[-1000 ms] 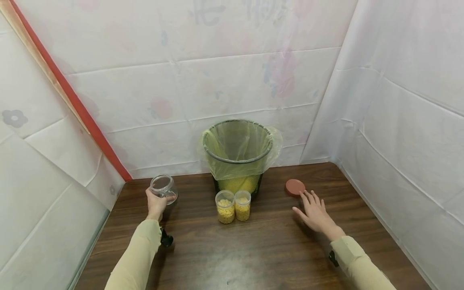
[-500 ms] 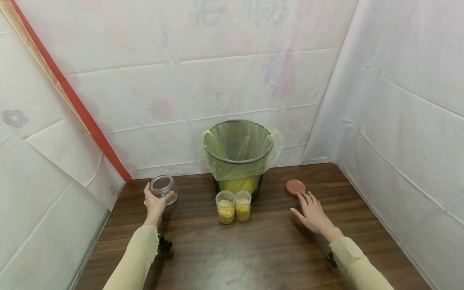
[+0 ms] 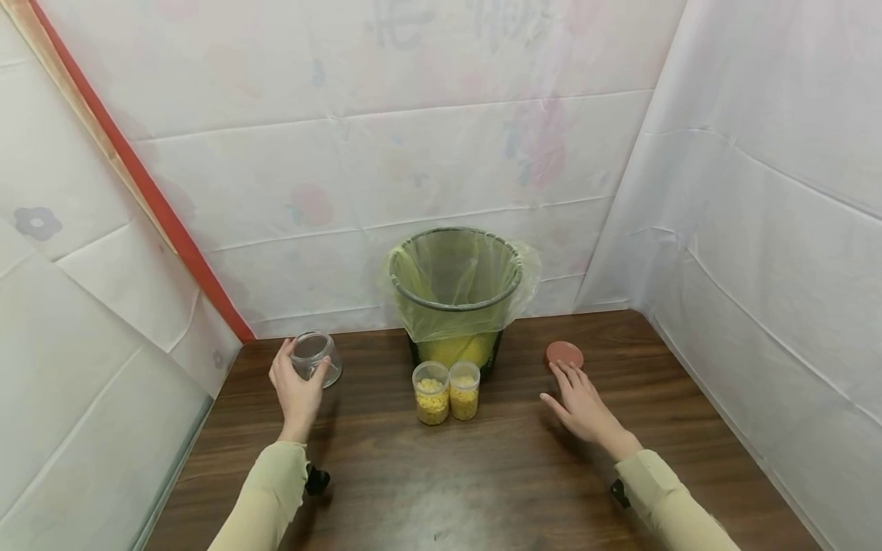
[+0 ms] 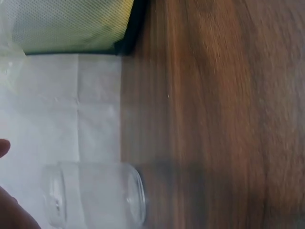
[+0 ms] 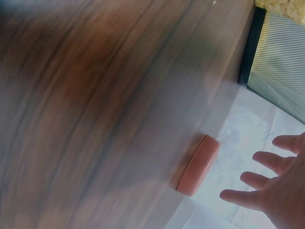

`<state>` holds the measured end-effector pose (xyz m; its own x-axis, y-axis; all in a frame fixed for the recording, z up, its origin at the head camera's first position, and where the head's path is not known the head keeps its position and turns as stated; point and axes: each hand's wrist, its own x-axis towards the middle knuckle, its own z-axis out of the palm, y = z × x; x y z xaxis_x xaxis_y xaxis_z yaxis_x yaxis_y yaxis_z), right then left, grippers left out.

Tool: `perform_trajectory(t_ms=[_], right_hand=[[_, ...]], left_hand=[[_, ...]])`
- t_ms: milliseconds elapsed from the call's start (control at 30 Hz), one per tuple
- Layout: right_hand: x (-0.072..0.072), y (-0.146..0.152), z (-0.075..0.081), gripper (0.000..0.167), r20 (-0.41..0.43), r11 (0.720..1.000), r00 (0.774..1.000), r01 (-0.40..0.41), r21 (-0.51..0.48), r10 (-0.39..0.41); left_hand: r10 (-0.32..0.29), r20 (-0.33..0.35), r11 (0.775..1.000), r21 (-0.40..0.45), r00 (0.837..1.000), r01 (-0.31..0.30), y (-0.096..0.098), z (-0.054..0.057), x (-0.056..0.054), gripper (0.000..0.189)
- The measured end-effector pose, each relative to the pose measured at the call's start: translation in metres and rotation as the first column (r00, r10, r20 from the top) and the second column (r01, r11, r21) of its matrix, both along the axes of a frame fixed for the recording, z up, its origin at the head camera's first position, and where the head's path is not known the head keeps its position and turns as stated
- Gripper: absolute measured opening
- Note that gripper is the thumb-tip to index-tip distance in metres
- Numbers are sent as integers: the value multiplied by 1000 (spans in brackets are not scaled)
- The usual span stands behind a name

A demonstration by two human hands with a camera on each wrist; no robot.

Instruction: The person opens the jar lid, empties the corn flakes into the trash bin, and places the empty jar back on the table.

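Note:
A clear glass jar (image 3: 318, 361) without a lid stands upright at the table's back left. Around its near side my left hand (image 3: 298, 392) is spread, thumb and fingers loose. In the left wrist view a gap shows between the fingers and the jar (image 4: 102, 195). Toward the back right lies a flat, round reddish-brown lid (image 3: 565, 354). My right hand (image 3: 584, 407) is just in front of the lid with its fingers spread. From the right wrist the fingers look apart from the lid (image 5: 198, 166).
A mesh bin (image 3: 455, 306) with a yellow-green bag stands at the back centre. Before it stand two small clear containers of yellow flakes, a wider one (image 3: 432, 402) and a narrower one (image 3: 464, 398). White sheeting (image 3: 441, 168) encloses the table (image 3: 427, 482).
My left hand has loosened from the jar and drawn back slightly, leaving it standing on the table. My right hand has shifted a little to the left.

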<state>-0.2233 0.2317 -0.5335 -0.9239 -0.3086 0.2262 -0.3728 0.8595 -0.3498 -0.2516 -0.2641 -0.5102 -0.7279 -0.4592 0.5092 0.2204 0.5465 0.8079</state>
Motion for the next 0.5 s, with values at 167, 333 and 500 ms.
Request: perform_trajectory(t_ms=[167, 333, 500], right_hand=[[-1, -9, 0, 67, -18, 999, 999, -30, -23, 30], [-4, -18, 2, 67, -31, 998, 998, -53, -47, 51], [-6, -29, 5, 63, -53, 993, 995, -92, -79, 88]], left_hand=[[11, -60, 1000, -8, 998, -12, 13, 7, 6, 59], [-11, -52, 1000, 2, 999, 11, 25, 15, 12, 56], [-46, -20, 999, -20, 999, 46, 37, 18, 17, 57]])
